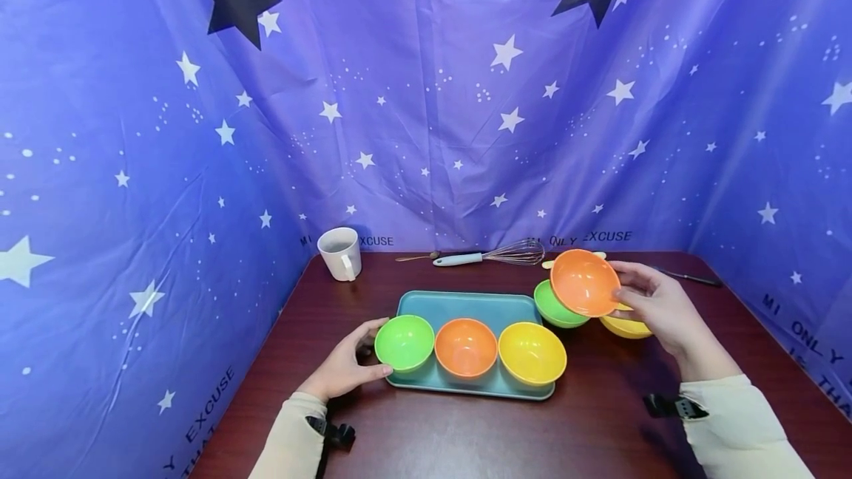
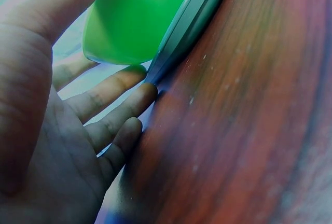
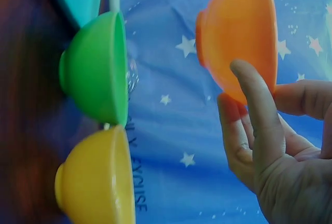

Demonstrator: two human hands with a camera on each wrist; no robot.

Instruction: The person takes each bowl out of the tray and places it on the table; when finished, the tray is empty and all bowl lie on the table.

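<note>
A green bowl [image 1: 404, 344], an orange bowl [image 1: 466, 348] and a yellow bowl [image 1: 532, 353] stand in a row on the teal tray [image 1: 466, 305]. My left hand [image 1: 349, 362] holds the green bowl at its left side, thumb in front and index finger behind; in the left wrist view other fingertips touch the tray's edge. In my right hand [image 1: 659, 309] a second orange bowl [image 3: 244, 32] is pinched by its rim, raised and tilted. Below it, a second green bowl [image 3: 96, 68] and a second yellow bowl [image 3: 98, 177] stand on the table, partly hidden in the head view.
A white mug [image 1: 340, 253] stands at the back left. Along the back edge lie a small spoon [image 1: 419, 257] and a whisk [image 1: 489, 253] with a pale blue handle. A dark thin utensil [image 1: 688, 276] lies at the back right. Starry cloth [image 1: 426, 131] hangs around the table.
</note>
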